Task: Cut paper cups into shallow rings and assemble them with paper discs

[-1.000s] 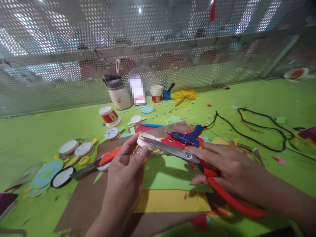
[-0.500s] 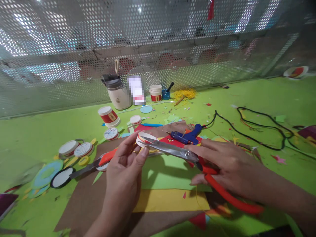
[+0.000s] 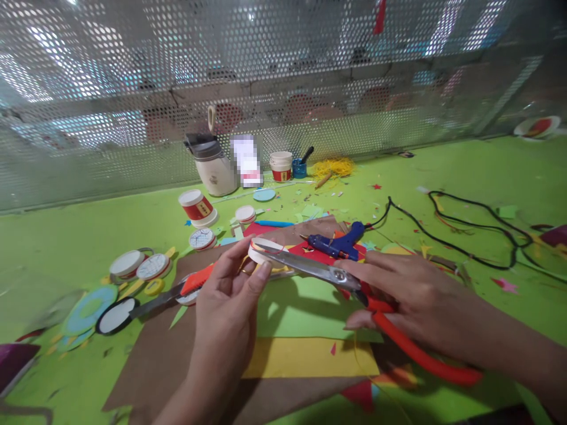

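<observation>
Between thumb and fingers, my left hand (image 3: 230, 307) pinches a small white round lid (image 3: 261, 255) with a thin red edge. My right hand (image 3: 411, 295) is closed on the red handles of a pair of scissors (image 3: 316, 270). The blades point left, with their tips at the lid's rim; whether they cut anything there I cannot make out. Below both hands lie a green paper sheet (image 3: 305, 313), a yellow sheet (image 3: 310, 360) and brown card (image 3: 155, 354). An orange-handled knife or blade (image 3: 197, 280) lies just left of my left hand.
A blue glue gun (image 3: 336, 242) with a black cord (image 3: 460, 254) lies behind the scissors. Several white lids (image 3: 154, 267) sit at left. Farther back stand a white jug (image 3: 215, 168), paper cups (image 3: 281, 166), a blue jar (image 3: 300, 169) and yellow shreds (image 3: 334, 168) before a perforated metal screen (image 3: 283, 82).
The whole view has shifted slightly, so everything sits a little farther right. The lid looks tilted more edge-on, with the scissor tips still at its rim. Both grips are unchanged.
</observation>
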### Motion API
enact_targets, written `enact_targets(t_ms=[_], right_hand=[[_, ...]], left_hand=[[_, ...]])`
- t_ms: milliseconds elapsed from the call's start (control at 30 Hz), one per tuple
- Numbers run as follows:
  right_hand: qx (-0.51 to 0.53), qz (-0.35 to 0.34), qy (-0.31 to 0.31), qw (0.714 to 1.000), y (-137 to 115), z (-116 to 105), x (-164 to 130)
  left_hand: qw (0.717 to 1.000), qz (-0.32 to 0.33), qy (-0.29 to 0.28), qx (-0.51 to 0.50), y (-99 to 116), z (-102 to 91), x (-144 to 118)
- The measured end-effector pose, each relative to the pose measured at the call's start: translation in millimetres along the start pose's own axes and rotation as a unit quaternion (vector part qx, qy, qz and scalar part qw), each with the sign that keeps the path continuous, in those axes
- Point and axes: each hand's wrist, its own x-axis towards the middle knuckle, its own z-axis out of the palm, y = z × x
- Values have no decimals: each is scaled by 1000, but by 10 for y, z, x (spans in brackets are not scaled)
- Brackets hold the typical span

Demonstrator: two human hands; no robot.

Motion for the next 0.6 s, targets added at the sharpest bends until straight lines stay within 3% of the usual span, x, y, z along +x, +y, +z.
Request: enact_targets(t_ms=[267,600], right_hand=[[8,-4,-8,1000,19,40,-26],[3,-1,-5,1000,0,34,-2]], left_hand=[[996,-53,-38,-61,0,-79,89],[993,-65,-75,-68,-9,-88,106]])
